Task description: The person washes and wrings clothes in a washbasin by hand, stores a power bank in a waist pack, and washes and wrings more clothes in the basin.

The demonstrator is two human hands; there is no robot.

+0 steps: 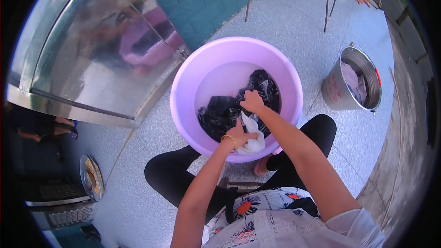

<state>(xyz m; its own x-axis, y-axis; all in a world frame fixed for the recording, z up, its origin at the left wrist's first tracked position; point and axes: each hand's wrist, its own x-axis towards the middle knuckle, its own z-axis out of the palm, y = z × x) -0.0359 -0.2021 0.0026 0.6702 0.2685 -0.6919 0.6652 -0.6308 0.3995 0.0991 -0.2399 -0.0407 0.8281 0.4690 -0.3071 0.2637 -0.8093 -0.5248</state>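
Note:
A large pink-purple plastic basin (181, 87) stands between my knees, with cloudy water in it. Wet black clothing (220, 112) lies bunched across the near and right side of its bottom. Near the basin's front wall, my left hand (238, 137), with a yellow band at the wrist, is closed on a wet white cloth (252, 143). My right hand (251, 102) is a fist just above the black clothing, at the upper end of that white cloth. Its fingertips are partly hidden.
A metal bucket (337, 89) with pale cloth inside stands to the right. At left is a shiny metal door (105, 50); below it sits a round tray (92, 177). Another person's legs (64, 128) show at far left. Thin poles (327, 4) stand at the back.

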